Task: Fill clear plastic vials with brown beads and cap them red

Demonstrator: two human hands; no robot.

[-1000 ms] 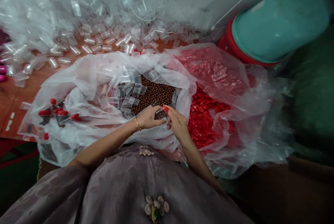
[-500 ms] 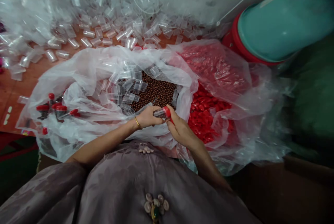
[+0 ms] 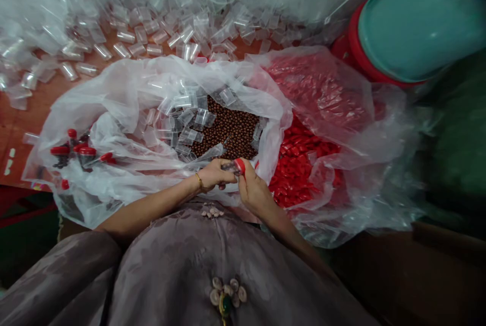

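Between my two hands is a small clear plastic container with a red cap (image 3: 232, 166), lying sideways with dark contents. My left hand (image 3: 213, 174) grips its clear body. The fingers of my right hand (image 3: 252, 184) are closed around the red cap. Just beyond the hands, brown beads (image 3: 231, 128) lie in an opened plastic bag (image 3: 125, 75), with several clear empty containers (image 3: 190, 136) on top of them. To the right, a bag holds many red caps (image 3: 299, 164).
Capped containers (image 3: 86, 156) sit on plastic at the left. Loose clear containers (image 3: 125, 37) cover the back of the orange table (image 3: 18, 133). A teal bucket (image 3: 402, 27) with a red rim stands at the back right, against a pale wall.
My right hand has turned around the cap and drawn its fingers in closer. Both hands still hold the container, and the camera view has shifted slightly.
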